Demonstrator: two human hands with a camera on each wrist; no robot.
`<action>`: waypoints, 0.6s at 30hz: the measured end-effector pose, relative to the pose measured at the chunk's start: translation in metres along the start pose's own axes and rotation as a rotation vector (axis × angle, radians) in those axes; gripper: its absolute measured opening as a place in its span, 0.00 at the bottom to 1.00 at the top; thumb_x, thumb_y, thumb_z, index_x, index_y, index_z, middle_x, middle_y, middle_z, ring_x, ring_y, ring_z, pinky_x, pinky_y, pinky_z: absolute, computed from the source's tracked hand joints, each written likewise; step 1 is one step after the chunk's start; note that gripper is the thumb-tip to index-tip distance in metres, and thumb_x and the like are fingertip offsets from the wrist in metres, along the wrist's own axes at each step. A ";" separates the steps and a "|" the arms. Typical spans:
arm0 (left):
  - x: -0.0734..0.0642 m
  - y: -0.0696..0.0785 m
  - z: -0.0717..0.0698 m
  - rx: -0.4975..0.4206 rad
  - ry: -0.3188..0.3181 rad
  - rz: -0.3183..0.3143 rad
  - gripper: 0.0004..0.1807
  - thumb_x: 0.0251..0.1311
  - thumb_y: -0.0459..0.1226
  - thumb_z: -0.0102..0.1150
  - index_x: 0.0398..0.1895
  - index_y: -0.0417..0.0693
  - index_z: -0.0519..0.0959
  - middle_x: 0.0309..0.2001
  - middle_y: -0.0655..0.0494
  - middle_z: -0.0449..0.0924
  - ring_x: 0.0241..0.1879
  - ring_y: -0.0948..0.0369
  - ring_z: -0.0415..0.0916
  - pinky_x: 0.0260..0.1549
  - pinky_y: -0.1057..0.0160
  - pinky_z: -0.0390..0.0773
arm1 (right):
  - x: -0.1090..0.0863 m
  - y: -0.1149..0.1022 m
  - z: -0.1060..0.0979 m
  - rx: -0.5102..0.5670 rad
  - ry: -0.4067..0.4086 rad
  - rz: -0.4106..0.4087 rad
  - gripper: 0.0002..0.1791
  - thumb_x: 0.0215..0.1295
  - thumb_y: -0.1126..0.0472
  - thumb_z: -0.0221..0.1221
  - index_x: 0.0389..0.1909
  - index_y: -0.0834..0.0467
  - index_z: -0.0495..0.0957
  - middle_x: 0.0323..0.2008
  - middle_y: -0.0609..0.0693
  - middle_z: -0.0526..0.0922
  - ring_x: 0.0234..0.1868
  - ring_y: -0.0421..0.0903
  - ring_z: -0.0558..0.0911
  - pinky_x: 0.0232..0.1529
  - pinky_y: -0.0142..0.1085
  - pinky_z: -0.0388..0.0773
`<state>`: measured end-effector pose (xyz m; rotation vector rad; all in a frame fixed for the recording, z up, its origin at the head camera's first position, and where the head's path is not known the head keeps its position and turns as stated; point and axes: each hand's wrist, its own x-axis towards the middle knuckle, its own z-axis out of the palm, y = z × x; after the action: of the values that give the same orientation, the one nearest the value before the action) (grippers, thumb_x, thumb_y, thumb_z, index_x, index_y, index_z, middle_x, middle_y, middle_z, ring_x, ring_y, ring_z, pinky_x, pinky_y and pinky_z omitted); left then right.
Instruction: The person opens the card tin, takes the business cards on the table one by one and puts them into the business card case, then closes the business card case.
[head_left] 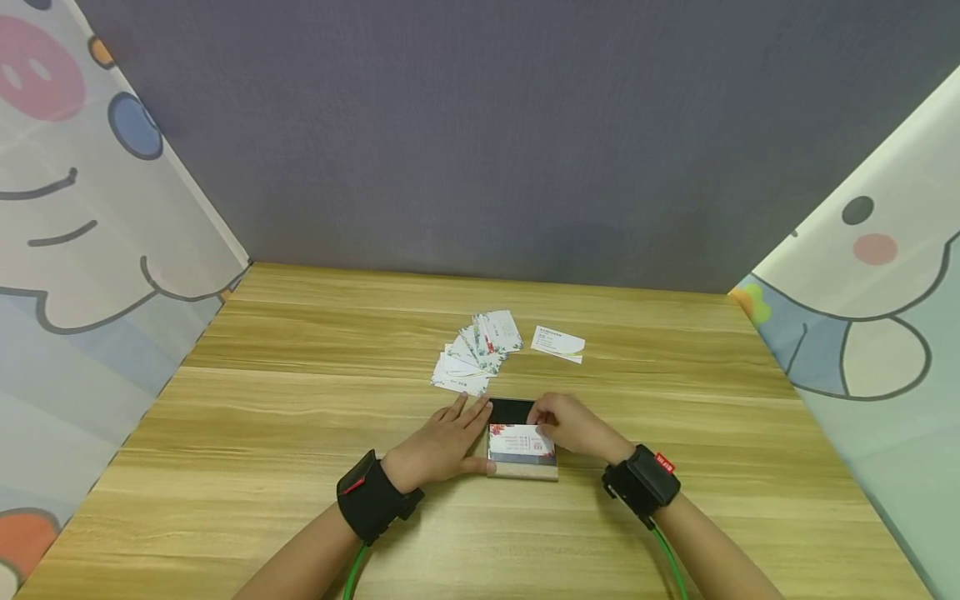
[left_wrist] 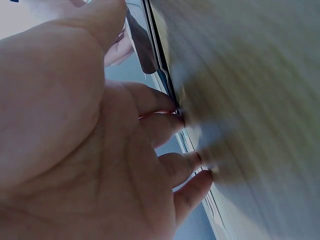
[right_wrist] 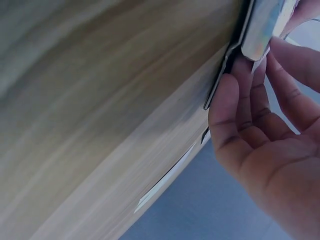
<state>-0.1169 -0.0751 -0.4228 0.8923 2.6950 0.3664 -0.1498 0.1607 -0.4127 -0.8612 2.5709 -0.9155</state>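
A business card holder [head_left: 522, 472] lies opened on the table, its dark inner side [head_left: 512, 411] facing up at the far half. In its near half sits a white business card [head_left: 513, 439] with red flowers, partly covered by a grey band. My right hand [head_left: 573, 426] pinches the card's far right edge between thumb and curled fingers; the right wrist view shows the thumb [right_wrist: 295, 57] on top. With fingers extended, my left hand [head_left: 442, 443] rests along the holder's left side. Its thumb touches the near left corner, and its fingertips [left_wrist: 192, 160] meet the tabletop.
Several printed cards [head_left: 468, 357] lie fanned out and overlapping beyond the holder. A single white card [head_left: 558, 343] lies to their right. A grey panel [head_left: 480, 150] rises behind the wooden table [head_left: 300, 350]. Green cables [head_left: 670, 560] run from both wrist straps.
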 end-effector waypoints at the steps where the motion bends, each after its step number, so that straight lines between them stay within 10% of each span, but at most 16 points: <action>1: 0.000 0.000 0.000 -0.001 0.000 0.000 0.46 0.56 0.60 0.49 0.70 0.41 0.52 0.72 0.49 0.45 0.70 0.44 0.42 0.63 0.48 0.56 | 0.000 0.000 0.000 -0.001 -0.011 0.009 0.07 0.57 0.75 0.53 0.31 0.63 0.78 0.28 0.51 0.77 0.27 0.36 0.71 0.27 0.28 0.70; 18: -0.001 0.001 -0.002 -0.003 0.000 0.008 0.46 0.56 0.59 0.49 0.70 0.41 0.52 0.72 0.48 0.45 0.70 0.43 0.42 0.63 0.48 0.56 | -0.001 -0.005 -0.001 0.009 -0.076 -0.006 0.05 0.53 0.73 0.59 0.26 0.61 0.78 0.22 0.47 0.76 0.22 0.34 0.69 0.24 0.26 0.70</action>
<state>-0.1159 -0.0755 -0.4208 0.9019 2.6907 0.3722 -0.1473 0.1580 -0.4085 -0.8847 2.4988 -0.8780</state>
